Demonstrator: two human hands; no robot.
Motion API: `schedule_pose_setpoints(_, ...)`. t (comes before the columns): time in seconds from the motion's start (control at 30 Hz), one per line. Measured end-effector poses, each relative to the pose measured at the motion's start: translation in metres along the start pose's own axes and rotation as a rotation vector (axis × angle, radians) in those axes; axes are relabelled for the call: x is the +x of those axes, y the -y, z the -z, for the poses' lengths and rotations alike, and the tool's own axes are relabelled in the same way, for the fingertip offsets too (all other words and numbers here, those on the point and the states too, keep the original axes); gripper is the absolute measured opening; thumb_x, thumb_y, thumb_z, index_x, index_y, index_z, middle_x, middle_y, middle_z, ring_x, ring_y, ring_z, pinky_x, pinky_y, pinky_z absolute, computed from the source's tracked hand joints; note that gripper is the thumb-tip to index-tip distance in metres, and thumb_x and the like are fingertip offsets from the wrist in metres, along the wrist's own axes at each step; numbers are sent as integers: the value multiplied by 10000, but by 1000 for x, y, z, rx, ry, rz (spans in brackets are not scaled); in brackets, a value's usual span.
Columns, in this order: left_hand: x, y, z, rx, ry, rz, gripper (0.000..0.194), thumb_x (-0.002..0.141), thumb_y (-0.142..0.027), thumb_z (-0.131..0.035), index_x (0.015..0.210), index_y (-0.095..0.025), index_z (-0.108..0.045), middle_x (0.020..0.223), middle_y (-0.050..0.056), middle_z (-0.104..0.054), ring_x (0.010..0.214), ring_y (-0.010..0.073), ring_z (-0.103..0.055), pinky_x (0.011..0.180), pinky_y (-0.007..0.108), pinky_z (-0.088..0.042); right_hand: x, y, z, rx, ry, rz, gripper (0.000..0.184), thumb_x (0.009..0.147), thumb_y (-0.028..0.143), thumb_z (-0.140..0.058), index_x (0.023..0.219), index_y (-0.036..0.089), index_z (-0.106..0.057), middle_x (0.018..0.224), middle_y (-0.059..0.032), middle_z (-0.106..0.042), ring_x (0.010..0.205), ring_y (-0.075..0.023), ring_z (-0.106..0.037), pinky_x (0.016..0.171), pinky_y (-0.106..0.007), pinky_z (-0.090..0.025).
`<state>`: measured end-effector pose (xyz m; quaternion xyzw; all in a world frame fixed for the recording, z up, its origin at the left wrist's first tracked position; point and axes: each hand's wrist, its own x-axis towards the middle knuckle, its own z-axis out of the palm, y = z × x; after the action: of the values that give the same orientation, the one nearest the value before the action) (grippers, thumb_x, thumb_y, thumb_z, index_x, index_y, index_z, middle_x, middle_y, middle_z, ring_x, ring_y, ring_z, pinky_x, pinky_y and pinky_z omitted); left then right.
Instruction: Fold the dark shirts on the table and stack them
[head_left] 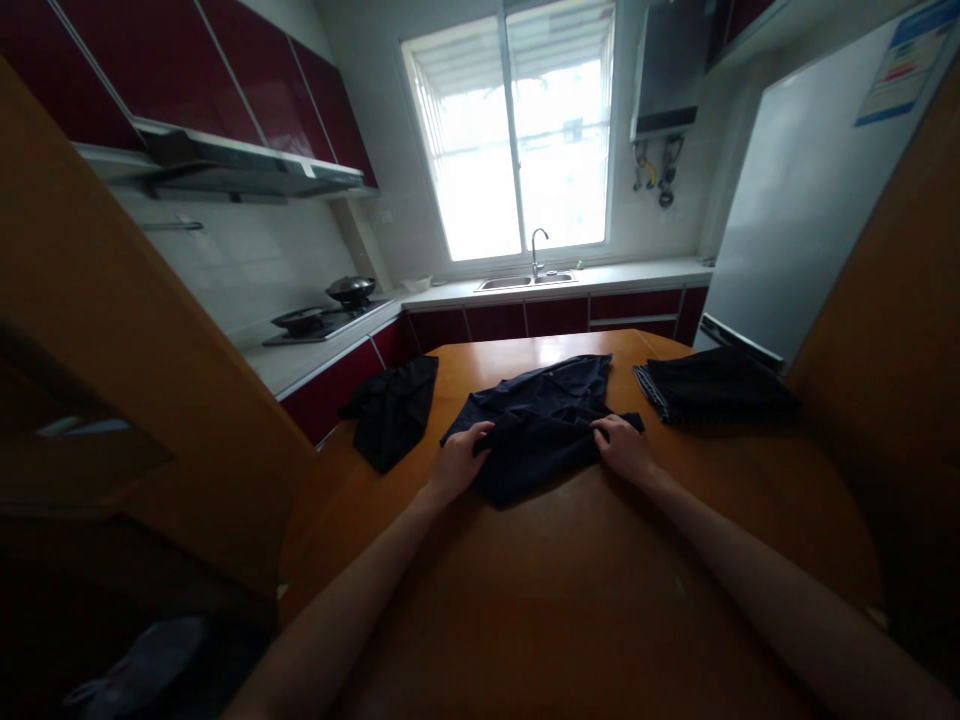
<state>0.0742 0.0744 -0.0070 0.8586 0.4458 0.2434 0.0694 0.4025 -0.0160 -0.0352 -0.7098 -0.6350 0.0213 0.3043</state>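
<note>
A dark navy garment (536, 430) lies rumpled and partly folded on the wooden table (570, 580) in front of me. Its exact kind does not show. My left hand (461, 462) is closed on the garment's left side, thumb and fingers pinching the cloth. On the right side, my right hand (626, 448) also grips the cloth, its fingertips curled over a fold. Another black piece of clothing (394, 410) is spread loosely to the left, hanging partly over the table's edge. A neat stack of folded black cloth (716, 387) sits to the right.
Beyond the table runs a white counter (637, 272) with a sink (506, 284) and tap under a bright window. Two pans stand on the stove (326, 322) at the left. A fridge (802, 180) is at the right. Wooden panels flank the table.
</note>
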Motion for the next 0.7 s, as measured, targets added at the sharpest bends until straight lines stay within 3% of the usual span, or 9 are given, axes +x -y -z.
schedule_pose_setpoints(0.1, -4, -21, 9, 63, -34, -171, 437, 895, -150, -622, 1313, -270, -572, 1106, 42, -725, 1029, 220, -668, 947, 353, -484, 4, -6, 12, 58, -43, -28, 341, 959, 233, -418, 1107, 168, -717, 1155, -98, -693, 1063, -204, -636, 958, -287, -450)
schedule_pose_setpoints(0.27, -26, -73, 30, 164, 101, -592, 294, 1014, -190, -475, 1272, -239, -607, 1051, 58, -726, 973, 196, -662, 883, 341, -464, 6, -8, 39, 258, -87, -37, 327, 920, 306, -466, 1065, 182, -732, 1118, -99, -719, 1026, -230, -656, 906, -324, -488)
schedule_pose_setpoints(0.4, -63, -109, 31, 157, 196, -797, 263, 1025, -207, -482, 1255, -231, -607, 1059, 72, -729, 943, 195, -666, 821, 327, -484, -6, 1, 47, 302, -10, -41, 382, 948, 435, -453, 996, 190, -742, 986, -85, -740, 884, -228, -671, 801, -318, -503)
schedule_pose_setpoints(0.5, -86, -119, 26, 21, 333, -925, 228, 1009, -301, -554, 1219, -245, -624, 1033, 49, -743, 874, 174, -686, 761, 289, -503, -25, 14, 45, 262, 132, 5, 392, 948, 491, -476, 942, 202, -741, 922, -74, -715, 819, -211, -659, 745, -301, -497)
schedule_pose_setpoints(0.6, -87, -112, 25, -192, 357, -857, 219, 992, -373, -584, 1146, -240, -665, 982, 35, -748, 844, 150, -700, 750, 246, -513, -46, 33, 42, 111, 197, 29, 351, 920, 512, -556, 982, 216, -734, 992, -85, -678, 847, -216, -655, 752, -306, -484)
schedule_pose_setpoints(0.7, -68, -96, 28, -269, 134, -493, 198, 1006, -332, -540, 1061, -223, -696, 979, 51, -735, 917, 167, -687, 828, 272, -516, -60, 53, 37, -58, 152, 14, 378, 900, 510, -604, 1139, 227, -680, 1126, -109, -639, 939, -250, -655, 770, -322, -471)
